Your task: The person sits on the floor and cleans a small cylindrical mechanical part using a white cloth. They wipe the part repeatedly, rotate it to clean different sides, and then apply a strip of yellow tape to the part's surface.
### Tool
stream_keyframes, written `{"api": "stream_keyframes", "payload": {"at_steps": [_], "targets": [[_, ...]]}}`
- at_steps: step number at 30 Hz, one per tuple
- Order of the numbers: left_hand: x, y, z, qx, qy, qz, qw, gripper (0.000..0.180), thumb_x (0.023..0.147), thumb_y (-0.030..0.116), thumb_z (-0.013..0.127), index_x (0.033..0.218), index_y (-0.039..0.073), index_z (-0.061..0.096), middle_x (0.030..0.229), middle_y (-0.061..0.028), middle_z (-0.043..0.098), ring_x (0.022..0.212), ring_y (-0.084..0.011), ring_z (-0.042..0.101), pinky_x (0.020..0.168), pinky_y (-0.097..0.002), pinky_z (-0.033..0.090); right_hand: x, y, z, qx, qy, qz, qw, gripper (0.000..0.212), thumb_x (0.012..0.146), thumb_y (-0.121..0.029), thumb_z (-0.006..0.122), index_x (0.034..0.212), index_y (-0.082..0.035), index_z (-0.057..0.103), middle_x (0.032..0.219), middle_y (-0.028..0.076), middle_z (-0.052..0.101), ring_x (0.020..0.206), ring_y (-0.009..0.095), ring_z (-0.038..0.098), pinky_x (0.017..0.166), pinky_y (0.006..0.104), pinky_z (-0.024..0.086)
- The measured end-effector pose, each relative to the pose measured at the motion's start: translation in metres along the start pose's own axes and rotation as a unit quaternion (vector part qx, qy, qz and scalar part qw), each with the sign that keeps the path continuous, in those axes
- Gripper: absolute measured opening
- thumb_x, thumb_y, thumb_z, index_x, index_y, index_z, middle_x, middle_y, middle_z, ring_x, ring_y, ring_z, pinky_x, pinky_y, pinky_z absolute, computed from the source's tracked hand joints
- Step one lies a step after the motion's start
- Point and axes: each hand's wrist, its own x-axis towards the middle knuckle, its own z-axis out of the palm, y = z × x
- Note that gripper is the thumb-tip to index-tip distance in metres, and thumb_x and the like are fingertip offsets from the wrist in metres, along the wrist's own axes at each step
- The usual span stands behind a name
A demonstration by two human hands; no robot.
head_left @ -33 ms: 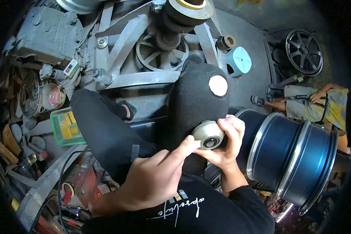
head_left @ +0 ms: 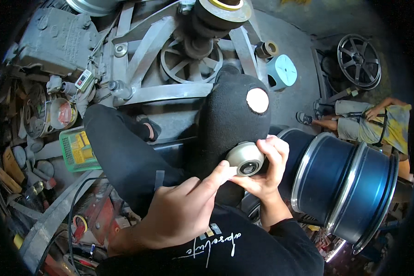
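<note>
A round, pale beige cap (head_left: 238, 155) with a dark ringed centre rests against my right thigh. My right hand (head_left: 272, 166) grips it from the right, thumb and fingers around its edge. Coming in from the lower left, my left hand (head_left: 186, 202) has its index finger and thumb pressed together at the cap's left edge. A small whitish bit (head_left: 232, 170) shows at that fingertip; its kind is too small to make out. The other left fingers are curled in. On my right knee is a white round spot (head_left: 257, 100), a disc or a hole, I cannot tell which.
Blue wheel rims (head_left: 329, 175) lie stacked sideways at my right. Ahead stands a metal frame (head_left: 170, 94) carrying a spindle. A light-blue stool (head_left: 285, 71) is beyond my knee. Left are a green basket (head_left: 69, 149) and clutter. A person (head_left: 363, 122) is at far right.
</note>
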Motion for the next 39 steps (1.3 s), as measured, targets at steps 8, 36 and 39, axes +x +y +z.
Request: {"api": "stream_keyframes", "payload": {"at_steps": [8, 36, 39], "targets": [[0.003, 0.002, -0.007, 0.025, -0.055, -0.006, 0.998, 0.054, 0.084, 0.0, 0.064, 0.137, 0.005, 0.057, 0.075, -0.012, 0.064, 0.057, -0.0278, 0.061, 0.052, -0.039, 0.051, -0.003, -0.004, 0.006, -0.005, 0.024, 0.019, 1.0, 0.082, 0.061, -0.039, 0.095, 0.123, 0.0, 0.057, 0.105, 0.012, 0.052, 0.096, 0.028, 0.052, 0.088, 0.0444, 0.045], [0.023, 0.018, -0.037, 0.299, -0.105, 0.074, 0.946, 0.053, 0.08, 0.011, 0.065, 0.133, 0.006, 0.062, 0.067, -0.0029, 0.05, 0.048, -0.019, 0.055, 0.045, -0.034, 0.048, 0.001, -0.005, 0.005, -0.059, -0.01, -0.054, 0.997, 0.063, 0.064, -0.033, 0.091, 0.115, -0.006, 0.067, 0.103, 0.009, 0.054, 0.094, 0.026, 0.054, 0.092, 0.0485, 0.044], [0.023, 0.019, -0.032, 0.298, -0.107, 0.053, 0.947, 0.054, 0.08, 0.011, 0.066, 0.134, 0.007, 0.061, 0.068, -0.0033, 0.051, 0.049, -0.021, 0.055, 0.045, -0.0356, 0.048, 0.0, -0.005, 0.008, -0.071, -0.006, -0.054, 0.996, 0.069, 0.065, -0.036, 0.092, 0.119, -0.004, 0.063, 0.106, 0.012, 0.052, 0.096, 0.028, 0.052, 0.091, 0.0487, 0.046]]}}
